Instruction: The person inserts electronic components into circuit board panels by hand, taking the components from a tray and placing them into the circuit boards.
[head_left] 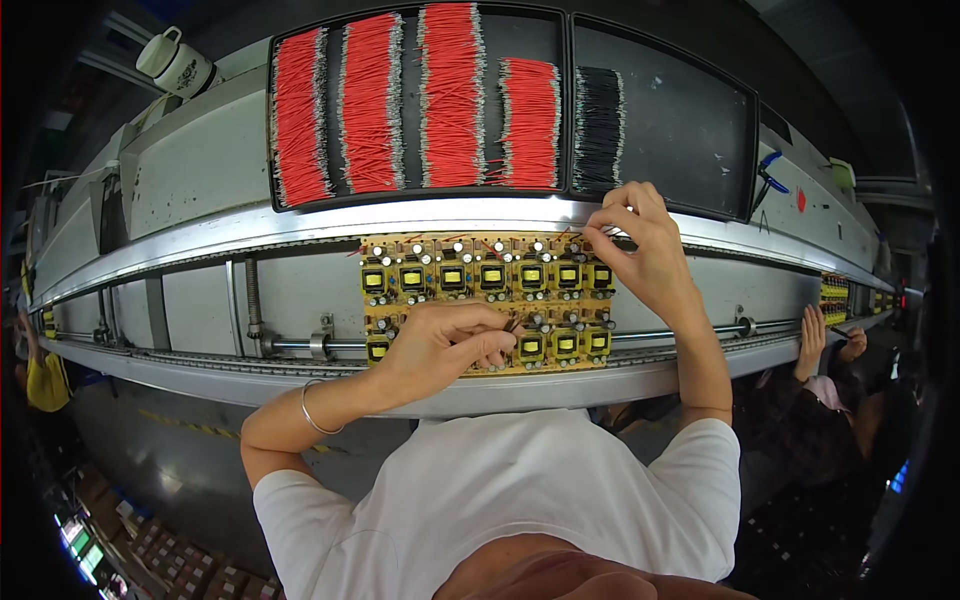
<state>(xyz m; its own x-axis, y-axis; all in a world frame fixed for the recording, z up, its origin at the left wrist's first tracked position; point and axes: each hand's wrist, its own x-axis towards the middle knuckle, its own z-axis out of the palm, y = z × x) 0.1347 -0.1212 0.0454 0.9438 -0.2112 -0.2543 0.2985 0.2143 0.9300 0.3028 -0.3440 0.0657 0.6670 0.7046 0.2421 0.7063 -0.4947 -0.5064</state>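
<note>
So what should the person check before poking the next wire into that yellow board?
1. Circuit board seated between the conveyor rails: ok.
2. Left hand resting on the board's near edge, pinching something thin: ok.
3. Right hand at the board's far right corner, fingertips pinched: ok.
4. Wire actually between the right fingertips: cannot tell.
5. Red wires stocked in the tray: ok.
6. Black wires stocked: ok.

Yellow circuit board panel (470, 278) lies flat across conveyor rails, 2 rows of yellow-topped transformers upright on it. Thin red wires stick up along its far edge.
</note>
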